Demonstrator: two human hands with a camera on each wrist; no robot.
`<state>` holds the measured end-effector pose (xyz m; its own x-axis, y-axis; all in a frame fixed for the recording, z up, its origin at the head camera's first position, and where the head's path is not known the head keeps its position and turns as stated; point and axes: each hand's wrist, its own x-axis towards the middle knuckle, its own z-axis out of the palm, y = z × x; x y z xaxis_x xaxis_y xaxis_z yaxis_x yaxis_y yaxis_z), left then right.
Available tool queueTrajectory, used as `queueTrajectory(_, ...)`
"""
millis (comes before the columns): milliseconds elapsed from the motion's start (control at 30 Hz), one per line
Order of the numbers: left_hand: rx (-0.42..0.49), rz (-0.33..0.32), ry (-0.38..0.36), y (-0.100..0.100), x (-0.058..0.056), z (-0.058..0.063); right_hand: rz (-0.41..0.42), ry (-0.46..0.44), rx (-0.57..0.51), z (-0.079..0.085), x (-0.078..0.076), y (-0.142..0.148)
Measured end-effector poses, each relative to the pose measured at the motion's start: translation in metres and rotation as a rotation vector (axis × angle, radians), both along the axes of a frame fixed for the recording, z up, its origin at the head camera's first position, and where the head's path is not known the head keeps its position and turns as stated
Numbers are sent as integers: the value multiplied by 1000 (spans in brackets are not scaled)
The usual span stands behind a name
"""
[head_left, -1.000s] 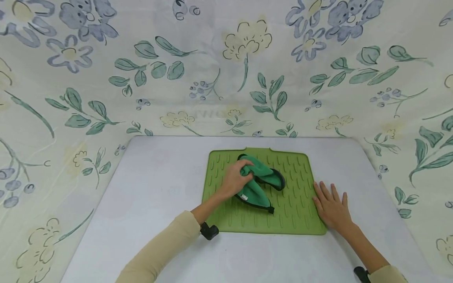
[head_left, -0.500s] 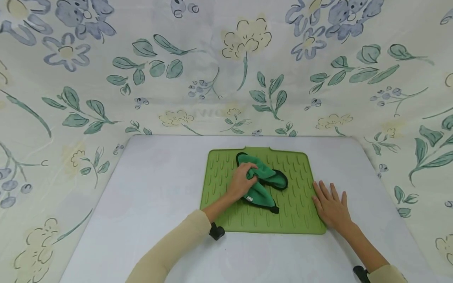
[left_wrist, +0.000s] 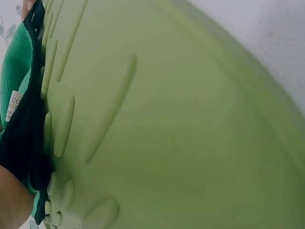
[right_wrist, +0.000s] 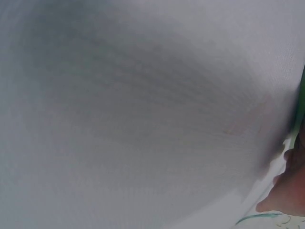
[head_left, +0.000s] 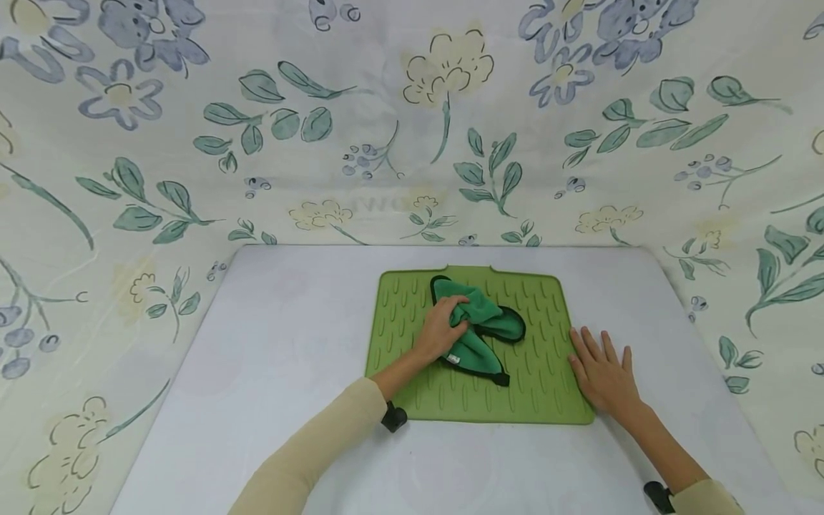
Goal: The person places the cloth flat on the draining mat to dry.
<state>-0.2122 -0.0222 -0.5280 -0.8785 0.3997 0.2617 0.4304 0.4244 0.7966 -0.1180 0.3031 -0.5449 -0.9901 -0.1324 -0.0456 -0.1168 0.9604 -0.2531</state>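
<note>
My left hand (head_left: 443, 330) grips a bunched green cloth (head_left: 476, 354) with black edging and a small white label. The cloth lies against a ribbed green mat (head_left: 541, 390), toward its left half. In the left wrist view the cloth (left_wrist: 16, 71) shows at the left edge, over the raised ribs of the mat (left_wrist: 181, 124). My right hand (head_left: 605, 375) lies flat with fingers spread, its thumb side at the mat's right edge. Part of that hand (right_wrist: 288, 188) appears at the right border of the right wrist view.
The mat lies on a white table (head_left: 296, 322), with a tab on its far edge. Behind and beside the table hangs a floral-printed cloth backdrop (head_left: 386, 143). A black wrist device (head_left: 394, 417) sits under the left sleeve, another (head_left: 658, 496) by the right.
My left hand has moved the green cloth slightly to the right across the mat, mostly in the first half second. The right hand stays at the mat's edge.
</note>
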Motion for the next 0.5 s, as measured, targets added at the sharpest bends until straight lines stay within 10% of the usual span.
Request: queueTrajectory(500, -60, -35, -9, -1, -3, -9, 0, 31, -6, 2, 1, -1)
